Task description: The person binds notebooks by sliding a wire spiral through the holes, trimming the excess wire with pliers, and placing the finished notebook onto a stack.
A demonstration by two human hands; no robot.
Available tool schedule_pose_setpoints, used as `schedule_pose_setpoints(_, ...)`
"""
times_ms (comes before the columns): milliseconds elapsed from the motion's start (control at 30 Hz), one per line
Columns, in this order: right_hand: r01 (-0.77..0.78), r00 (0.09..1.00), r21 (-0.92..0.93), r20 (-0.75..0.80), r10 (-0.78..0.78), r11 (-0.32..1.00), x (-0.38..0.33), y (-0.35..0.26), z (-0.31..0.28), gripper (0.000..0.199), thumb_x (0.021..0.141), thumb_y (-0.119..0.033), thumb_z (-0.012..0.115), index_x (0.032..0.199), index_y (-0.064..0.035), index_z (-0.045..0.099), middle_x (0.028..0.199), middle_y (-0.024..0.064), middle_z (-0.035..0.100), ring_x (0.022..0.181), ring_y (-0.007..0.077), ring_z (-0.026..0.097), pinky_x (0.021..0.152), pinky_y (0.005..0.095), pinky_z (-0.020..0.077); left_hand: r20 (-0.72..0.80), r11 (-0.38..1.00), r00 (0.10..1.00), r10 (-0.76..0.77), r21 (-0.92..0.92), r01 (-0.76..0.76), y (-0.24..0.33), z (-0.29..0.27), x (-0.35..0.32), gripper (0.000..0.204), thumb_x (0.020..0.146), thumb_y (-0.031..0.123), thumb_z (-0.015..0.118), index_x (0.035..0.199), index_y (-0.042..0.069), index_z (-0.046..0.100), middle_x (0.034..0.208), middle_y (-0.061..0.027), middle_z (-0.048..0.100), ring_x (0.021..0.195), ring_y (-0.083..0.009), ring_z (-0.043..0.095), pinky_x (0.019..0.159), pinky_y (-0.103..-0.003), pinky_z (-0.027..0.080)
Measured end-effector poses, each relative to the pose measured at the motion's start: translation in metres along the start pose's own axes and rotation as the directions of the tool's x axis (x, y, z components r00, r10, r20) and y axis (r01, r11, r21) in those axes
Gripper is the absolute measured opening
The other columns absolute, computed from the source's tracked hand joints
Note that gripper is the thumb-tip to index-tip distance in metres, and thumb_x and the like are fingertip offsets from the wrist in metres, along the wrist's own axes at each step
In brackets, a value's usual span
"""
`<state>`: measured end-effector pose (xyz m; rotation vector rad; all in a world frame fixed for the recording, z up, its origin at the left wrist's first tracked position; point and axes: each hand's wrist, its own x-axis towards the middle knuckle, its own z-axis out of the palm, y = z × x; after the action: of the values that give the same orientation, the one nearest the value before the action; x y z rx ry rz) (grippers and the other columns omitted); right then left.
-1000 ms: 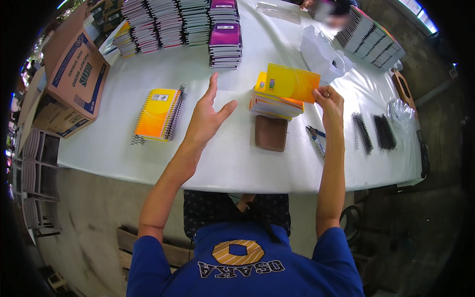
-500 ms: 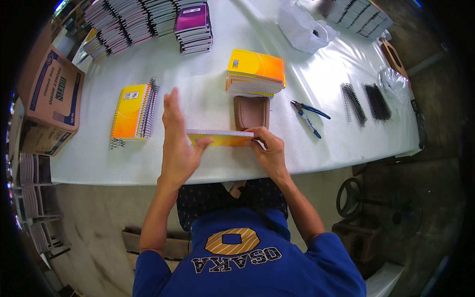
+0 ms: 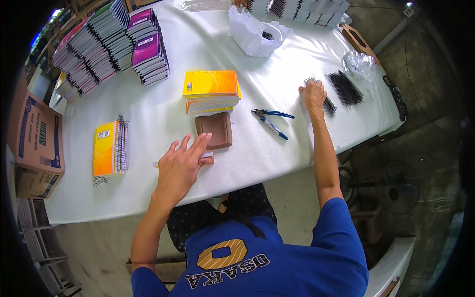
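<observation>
My left hand (image 3: 179, 166) lies over a small yellow-orange notebook (image 3: 208, 160), its fingers stretched out and apart toward a brown padded block with a hollow top (image 3: 215, 131). Most of that notebook is hidden under the palm. On the right, my right hand (image 3: 313, 94) has its fingers curled down onto a row of black spiral binding coils (image 3: 329, 107), pinching at them; how many it grips is hidden. A second bunch of black coils (image 3: 344, 88) lies just beyond. Between my hands rest blue-handled pliers (image 3: 271, 119).
A stack of yellow-orange notebooks (image 3: 212, 85) stands behind the brown block. Left lie spiral-bound yellow notebooks (image 3: 105, 147), beside a cardboard box (image 3: 39, 138). Purple notebooks (image 3: 147, 52) are piled at back left. A white plastic bag (image 3: 255, 34) and clear plastic (image 3: 359, 64) lie farther back.
My right hand has left the notebook and reached out right to the coils. My left hand has lowered from upright onto the notebook. The view has shifted to the right.
</observation>
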<state>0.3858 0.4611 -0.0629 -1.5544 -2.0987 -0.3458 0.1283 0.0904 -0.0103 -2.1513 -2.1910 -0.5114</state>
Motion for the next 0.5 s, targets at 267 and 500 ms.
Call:
schedule_pose_setpoints(267,0.094,0.961,0.311,0.219,-0.167,0.946,0.006,0.013,-0.012,0.024,0.083,0.0,0.06,0.107,0.0008,0.06,0.098,0.0222,0.065,0.095,0.0365,0.063,0.084,0.0428,0.0486,-0.061,1.0,0.998,0.005,0.013,-0.004,-0.004,0.002,0.001,0.06,0.084,0.032,0.068,0.139,0.015,0.051,0.13,-0.0045,0.063,0.119,-0.0338,0.059,0.098,-0.047,0.047)
schedule_pose_setpoints(500,0.38,0.728,0.805,0.044,-0.684,0.456,-0.105,-0.12,-0.128,0.05,0.074,0.017,0.052,0.116,-0.0061,0.065,0.094,0.0137,0.06,0.084,0.03,0.055,0.076,0.0373,0.0448,-0.079,0.999,0.996,-0.034,0.037,0.037,-0.005,0.007,0.001,0.061,0.084,0.038,0.065,0.139,0.015,0.05,0.132,-0.004,0.061,0.119,-0.0336,0.059,0.1,-0.047,0.046)
